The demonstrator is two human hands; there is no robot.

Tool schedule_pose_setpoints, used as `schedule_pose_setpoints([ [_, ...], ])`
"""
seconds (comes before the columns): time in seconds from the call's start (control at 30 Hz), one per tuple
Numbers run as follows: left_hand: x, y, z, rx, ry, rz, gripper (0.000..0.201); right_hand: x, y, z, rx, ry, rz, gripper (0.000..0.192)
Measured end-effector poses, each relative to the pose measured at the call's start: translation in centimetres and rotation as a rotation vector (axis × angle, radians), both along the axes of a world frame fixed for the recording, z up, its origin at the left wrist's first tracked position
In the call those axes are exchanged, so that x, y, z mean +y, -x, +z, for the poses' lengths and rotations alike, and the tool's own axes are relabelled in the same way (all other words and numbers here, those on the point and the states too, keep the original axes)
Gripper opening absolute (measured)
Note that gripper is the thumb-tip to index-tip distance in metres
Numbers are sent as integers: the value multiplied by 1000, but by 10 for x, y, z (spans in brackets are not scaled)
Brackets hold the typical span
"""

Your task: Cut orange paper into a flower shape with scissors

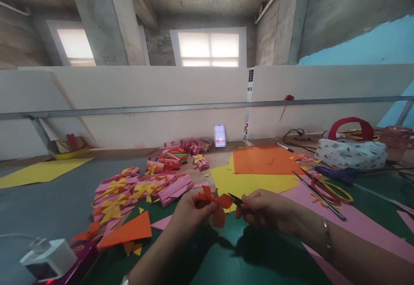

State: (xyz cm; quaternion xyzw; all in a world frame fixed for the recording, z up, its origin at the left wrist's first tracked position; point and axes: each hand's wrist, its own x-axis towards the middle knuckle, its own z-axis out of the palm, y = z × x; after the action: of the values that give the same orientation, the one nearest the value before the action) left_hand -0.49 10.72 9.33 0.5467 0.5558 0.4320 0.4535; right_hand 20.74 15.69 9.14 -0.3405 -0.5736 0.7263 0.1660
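Between the fingers and thumb of my left hand (pixel 199 209) is an orange paper flower (pixel 219 217) with several petals, held above the green mat (pixel 223 263). My right hand (pixel 261 209) grips a dark pointed tool (pixel 235 198), perhaps tweezers or small scissors; its other end is hidden in my fingers. The tool's tip meets the flower's right-hand petal. Left of my hands lies a pile of folded pink paper pieces (pixel 176 189), with yellow paper flowers (pixel 113 207) on several of them. An orange folded paper triangle (pixel 129 231) lies in front of that pile.
Yellow (pixel 258 181) and orange sheets (pixel 261 160) lie beyond my hands. On the right are scissors (pixel 336 192), a blue-handled tool (pixel 336 175), a pink sheet (pixel 359 224) and a patterned bag (pixel 351 155). A white plug adapter (pixel 53 259) sits at front left. A phone (pixel 219 135) stands by the wall.
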Motion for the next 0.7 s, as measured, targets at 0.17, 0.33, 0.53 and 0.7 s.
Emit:
schedule_pose_setpoints([
  [0.17,-1,-1,2,-14,-3,-6,29,-1,1,1,13,-6,-12,48],
  [0.33,0,0,0,-24,-7,-10,30,-1,2,-2,28,-19,-13,52],
  [0.53,1,2,-1,-9,-26,-23,27,-2,1,-1,32,-37,-12,50],
  [0.7,0,3,1,17,-98,11,17,-2,2,-1,31,-43,-33,48],
])
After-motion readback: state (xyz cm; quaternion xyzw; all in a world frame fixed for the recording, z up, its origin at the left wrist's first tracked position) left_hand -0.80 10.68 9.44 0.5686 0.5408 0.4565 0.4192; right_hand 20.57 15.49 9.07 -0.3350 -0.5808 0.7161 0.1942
